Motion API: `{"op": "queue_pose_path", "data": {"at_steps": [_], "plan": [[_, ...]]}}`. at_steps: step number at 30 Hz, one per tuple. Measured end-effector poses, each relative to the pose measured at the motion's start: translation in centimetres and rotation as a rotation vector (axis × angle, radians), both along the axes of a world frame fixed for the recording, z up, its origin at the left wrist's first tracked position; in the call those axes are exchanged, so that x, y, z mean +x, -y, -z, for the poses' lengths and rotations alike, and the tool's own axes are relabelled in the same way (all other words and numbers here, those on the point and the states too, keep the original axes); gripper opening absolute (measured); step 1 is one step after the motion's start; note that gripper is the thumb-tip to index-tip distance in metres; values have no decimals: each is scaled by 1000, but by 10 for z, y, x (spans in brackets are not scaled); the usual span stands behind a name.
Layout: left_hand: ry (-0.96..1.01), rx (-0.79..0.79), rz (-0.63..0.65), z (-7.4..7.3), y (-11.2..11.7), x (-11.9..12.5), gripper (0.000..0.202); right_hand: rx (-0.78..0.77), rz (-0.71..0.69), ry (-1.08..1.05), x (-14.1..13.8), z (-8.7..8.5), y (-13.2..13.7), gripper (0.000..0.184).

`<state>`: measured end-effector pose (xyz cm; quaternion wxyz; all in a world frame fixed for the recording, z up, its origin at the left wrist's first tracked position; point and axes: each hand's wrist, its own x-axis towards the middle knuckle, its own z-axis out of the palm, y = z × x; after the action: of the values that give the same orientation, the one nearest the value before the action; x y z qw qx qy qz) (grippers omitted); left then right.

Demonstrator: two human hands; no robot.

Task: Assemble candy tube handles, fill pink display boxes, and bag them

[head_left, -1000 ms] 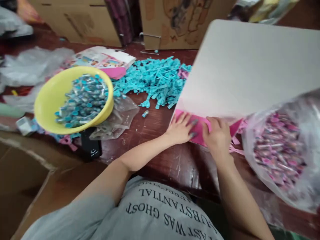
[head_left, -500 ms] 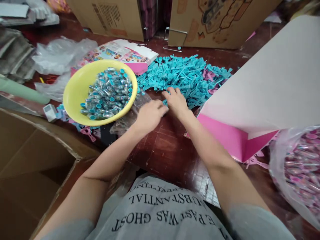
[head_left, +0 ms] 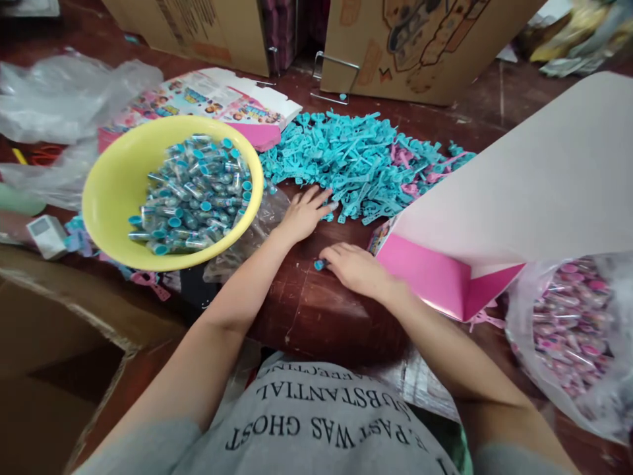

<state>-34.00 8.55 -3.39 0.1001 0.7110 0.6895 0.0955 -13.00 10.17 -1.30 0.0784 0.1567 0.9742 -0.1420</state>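
Note:
My left hand [head_left: 302, 214] lies flat with fingers spread at the near edge of a heap of turquoise plastic pieces [head_left: 356, 161] on the dark red table [head_left: 326, 316]. My right hand [head_left: 352, 266] is curled low on the table, its fingertips pinching a small tube with a blue cap [head_left: 320, 265]. Left of my hands a yellow bowl [head_left: 119, 198] holds several clear tubes with blue caps. A pink and white cardboard box [head_left: 504, 198] lies open just right of my right hand.
A clear bag of pink tubes [head_left: 573, 330] sits at the right edge. Cardboard boxes [head_left: 420, 46] stand at the back, an open carton [head_left: 59, 356] at lower left. A flat printed box [head_left: 212, 102] and crumpled plastic bags [head_left: 64, 92] lie behind the bowl.
Both hands left the pink box and went to the turquoise heap. Since then my right hand has pulled back toward me with a small blue-capped tube; my left hand moved up to the heap's edge.

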Motion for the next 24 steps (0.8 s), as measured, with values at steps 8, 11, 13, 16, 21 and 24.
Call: {"op": "queue_pose_path", "data": {"at_steps": [8, 11, 13, 16, 21, 24], "plan": [[-6, 21, 47, 22, 41, 50, 32, -269, 378, -517, 78, -10, 13, 33], [138, 35, -98, 19, 57, 52, 24, -262, 450, -552, 86, -8, 0, 34], [335, 44, -148, 15, 71, 46, 24, -284, 485, -560, 89, -9, -9, 37], [662, -42, -90, 6, 96, 40, 36, -332, 430, -553, 82, -14, -19, 32], [952, -12, -41, -5, 117, 46, 46, -411, 137, -544, 52, -21, -23, 26], [1070, 29, -115, -5, 118, 48, 34, -416, 47, -529, 41, -22, -16, 29]]}}
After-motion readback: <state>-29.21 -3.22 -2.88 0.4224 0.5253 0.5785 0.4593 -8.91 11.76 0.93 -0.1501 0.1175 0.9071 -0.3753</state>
